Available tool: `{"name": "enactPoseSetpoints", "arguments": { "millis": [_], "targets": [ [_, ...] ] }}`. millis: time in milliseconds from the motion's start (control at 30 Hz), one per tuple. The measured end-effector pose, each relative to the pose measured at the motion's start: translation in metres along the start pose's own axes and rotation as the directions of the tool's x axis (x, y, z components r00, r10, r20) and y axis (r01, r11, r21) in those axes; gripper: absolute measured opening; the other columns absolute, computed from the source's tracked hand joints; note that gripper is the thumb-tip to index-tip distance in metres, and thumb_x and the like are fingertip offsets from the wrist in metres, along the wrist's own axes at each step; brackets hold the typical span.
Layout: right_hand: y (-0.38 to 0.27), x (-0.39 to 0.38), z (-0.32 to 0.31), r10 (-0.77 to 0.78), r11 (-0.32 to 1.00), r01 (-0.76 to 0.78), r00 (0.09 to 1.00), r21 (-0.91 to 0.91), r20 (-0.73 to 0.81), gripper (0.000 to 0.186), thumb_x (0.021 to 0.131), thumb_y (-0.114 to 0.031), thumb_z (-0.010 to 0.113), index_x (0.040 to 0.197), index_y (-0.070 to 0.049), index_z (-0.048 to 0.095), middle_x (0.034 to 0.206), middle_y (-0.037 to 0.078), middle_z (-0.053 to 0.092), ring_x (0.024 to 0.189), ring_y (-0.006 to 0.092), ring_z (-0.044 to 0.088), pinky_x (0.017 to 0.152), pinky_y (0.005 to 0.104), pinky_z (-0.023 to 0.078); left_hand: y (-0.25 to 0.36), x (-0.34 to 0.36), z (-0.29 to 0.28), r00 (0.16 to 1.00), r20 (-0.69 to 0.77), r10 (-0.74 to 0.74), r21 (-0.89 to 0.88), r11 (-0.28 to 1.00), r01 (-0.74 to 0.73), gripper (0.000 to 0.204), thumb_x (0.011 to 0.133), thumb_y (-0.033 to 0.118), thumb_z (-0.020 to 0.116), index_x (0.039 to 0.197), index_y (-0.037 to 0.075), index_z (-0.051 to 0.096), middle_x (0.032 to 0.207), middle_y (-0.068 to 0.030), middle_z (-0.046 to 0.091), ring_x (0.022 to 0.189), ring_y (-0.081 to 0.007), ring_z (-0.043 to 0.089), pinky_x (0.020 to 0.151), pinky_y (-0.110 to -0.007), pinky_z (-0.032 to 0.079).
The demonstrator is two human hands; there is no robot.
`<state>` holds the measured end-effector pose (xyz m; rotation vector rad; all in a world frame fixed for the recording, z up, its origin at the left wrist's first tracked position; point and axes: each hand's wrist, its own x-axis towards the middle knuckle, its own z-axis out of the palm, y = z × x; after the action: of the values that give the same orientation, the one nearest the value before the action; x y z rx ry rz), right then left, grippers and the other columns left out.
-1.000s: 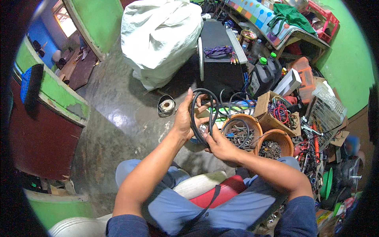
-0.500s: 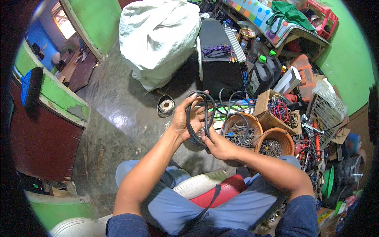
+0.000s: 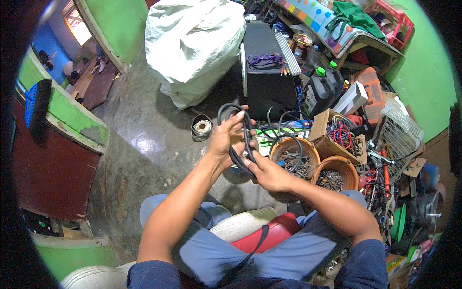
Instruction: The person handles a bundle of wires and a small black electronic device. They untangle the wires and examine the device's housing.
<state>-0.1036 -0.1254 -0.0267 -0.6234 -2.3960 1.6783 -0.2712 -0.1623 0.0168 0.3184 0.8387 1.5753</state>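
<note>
A coiled black cable (image 3: pixel 230 105) is gripped between both of my hands in the middle of the view. My left hand (image 3: pixel 224 143) is closed on the upper and left part of the coil, fingers curved across its strands. My right hand (image 3: pixel 268 174) pinches the lower right of the loops, with some fingertips hidden. Loose loops of black cable (image 3: pixel 298 140) lie beyond my hands, across an orange bucket (image 3: pixel 284 143) of small metal parts. A small roll (image 3: pixel 202 127) in a dark ring sits on the floor up and left of my left hand.
A large white sack (image 3: pixel 192 48), black jugs (image 3: pixel 315 94), a cardboard box of wires (image 3: pixel 318 130), a second orange bucket (image 3: pixel 350 178) and piled tools (image 3: pixel 385 164) crowd the back and right. A doorway is at upper left. My legs rest around a red-and-cream padded seat (image 3: pixel 272 231).
My left hand and the top of the coil have shifted left, with the loop now tilted and the fingers further over it. My right hand has moved slightly.
</note>
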Motion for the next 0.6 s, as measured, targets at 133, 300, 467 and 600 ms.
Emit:
{"name": "enactPoseSetpoints", "arguments": {
  "millis": [133,300,467,600],
  "targets": [
    [-0.019,-0.004,-0.005,0.118,0.977,-0.124,0.992,0.175,0.048,0.043,0.106,-0.041,0.045,0.108,0.000,0.055,0.089,0.020,0.064,0.088,0.0303,0.066,0.077,0.0429,0.048,0.004,0.001,-0.003,0.995,-0.085,0.045,-0.065,0.997,-0.050,0.036,0.093,0.032,0.067,0.121,0.013,0.056,0.097,-0.0095,0.054,0.075,-0.0206,0.052,0.058,-0.035,0.045],
    [-0.018,-0.005,0.001,0.017,0.998,-0.015,0.999,-0.062,0.044,0.046,0.100,-0.044,0.056,0.108,0.001,0.061,0.086,0.023,0.066,0.084,0.0342,0.067,0.078,0.0460,0.050,-0.003,0.000,-0.001,0.967,-0.236,0.098,0.005,0.995,-0.100,0.030,0.091,0.028,0.070,0.109,0.013,0.052,0.089,-0.0098,0.052,0.062,-0.0187,0.051,0.049,-0.031,0.043],
    [-0.029,-0.008,-0.005,-0.015,0.994,0.029,0.990,-0.102,0.142,0.033,0.100,-0.030,0.057,0.102,0.003,0.062,0.086,0.025,0.067,0.082,0.0392,0.068,0.077,0.0482,0.051,-0.009,-0.005,0.004,0.922,-0.345,0.174,0.115,0.983,-0.142,0.031,0.090,0.025,0.071,0.094,0.014,0.043,0.073,-0.0070,0.051,0.045,-0.0145,0.046,0.033,-0.028,0.035],
    [-0.018,-0.004,-0.002,0.130,0.991,-0.122,0.970,-0.052,0.207,0.029,0.100,-0.024,0.054,0.102,0.004,0.060,0.087,0.025,0.067,0.083,0.0411,0.067,0.076,0.0474,0.051,-0.013,-0.001,0.005,0.907,-0.396,0.142,0.129,0.987,-0.098,0.024,0.092,0.022,0.068,0.092,0.011,0.046,0.068,-0.0057,0.052,0.041,-0.0140,0.047,0.030,-0.028,0.034]
  ]
}}
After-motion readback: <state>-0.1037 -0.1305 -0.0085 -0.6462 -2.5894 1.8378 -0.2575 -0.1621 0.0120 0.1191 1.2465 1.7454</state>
